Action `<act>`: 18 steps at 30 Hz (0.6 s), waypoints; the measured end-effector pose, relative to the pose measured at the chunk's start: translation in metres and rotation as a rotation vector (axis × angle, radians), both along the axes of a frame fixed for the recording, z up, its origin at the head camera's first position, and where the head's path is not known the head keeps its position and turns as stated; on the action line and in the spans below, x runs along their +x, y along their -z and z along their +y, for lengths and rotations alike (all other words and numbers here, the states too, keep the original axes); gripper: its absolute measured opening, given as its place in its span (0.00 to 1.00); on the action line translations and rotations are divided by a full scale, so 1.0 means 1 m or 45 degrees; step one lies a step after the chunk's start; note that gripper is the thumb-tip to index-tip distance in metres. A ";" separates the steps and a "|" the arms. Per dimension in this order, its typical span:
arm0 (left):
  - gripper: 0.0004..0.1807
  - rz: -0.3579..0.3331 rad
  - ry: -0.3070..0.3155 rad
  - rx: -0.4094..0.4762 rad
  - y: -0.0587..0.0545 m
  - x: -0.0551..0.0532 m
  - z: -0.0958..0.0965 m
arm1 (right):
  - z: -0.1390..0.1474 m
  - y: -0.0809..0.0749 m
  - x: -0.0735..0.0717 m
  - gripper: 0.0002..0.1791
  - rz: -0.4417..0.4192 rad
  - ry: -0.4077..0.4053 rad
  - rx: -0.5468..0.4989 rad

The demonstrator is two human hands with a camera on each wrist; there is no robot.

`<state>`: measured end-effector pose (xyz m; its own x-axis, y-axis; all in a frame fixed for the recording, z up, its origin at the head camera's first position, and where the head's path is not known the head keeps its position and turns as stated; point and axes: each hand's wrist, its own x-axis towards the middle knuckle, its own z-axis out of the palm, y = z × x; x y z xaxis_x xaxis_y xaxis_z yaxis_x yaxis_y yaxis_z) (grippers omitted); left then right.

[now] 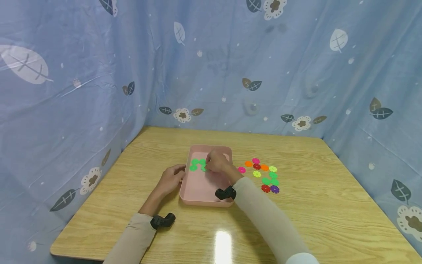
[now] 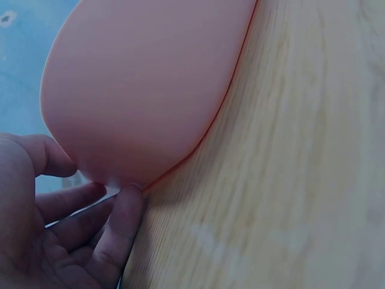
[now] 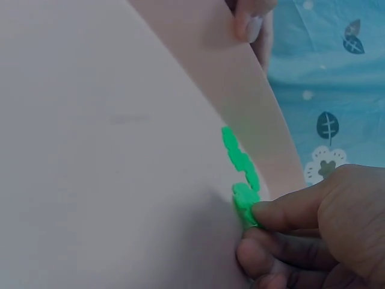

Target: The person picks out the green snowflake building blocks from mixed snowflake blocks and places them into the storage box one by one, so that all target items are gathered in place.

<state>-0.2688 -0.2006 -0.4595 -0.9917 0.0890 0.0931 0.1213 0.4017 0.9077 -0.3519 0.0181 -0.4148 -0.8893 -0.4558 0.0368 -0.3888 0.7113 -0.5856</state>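
Note:
A shallow pink tray (image 1: 197, 189) lies on the wooden table. At its left side, my left hand (image 1: 169, 179) holds the wall, thumb by the rim and fingertips against the outside in the left wrist view. My right hand (image 1: 217, 162) reaches inside, near the far end. Between its thumb and fingers it pinches a green flower-shaped plastic disc (image 3: 243, 198), low over the tray floor. More green discs (image 1: 195, 161) lie to the left of that hand, close together in the tray. The right fingers partly hide the pinched disc.
Right of the tray, several loose flower-shaped discs lie on the table (image 1: 313, 205): orange (image 1: 265, 167), red (image 1: 265, 188), pink (image 1: 255, 160), yellow (image 1: 256, 174), green (image 1: 273, 175) and purple (image 1: 274, 189). A blue patterned curtain (image 1: 211, 73) hangs behind the table and at both sides.

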 end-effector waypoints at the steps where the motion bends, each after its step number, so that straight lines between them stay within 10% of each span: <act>1: 0.26 0.001 0.000 -0.003 0.000 0.000 0.000 | -0.001 0.001 0.000 0.04 0.007 0.008 0.010; 18: 0.26 0.004 0.012 0.005 -0.001 0.001 0.001 | -0.006 0.012 0.003 0.11 0.083 0.078 0.013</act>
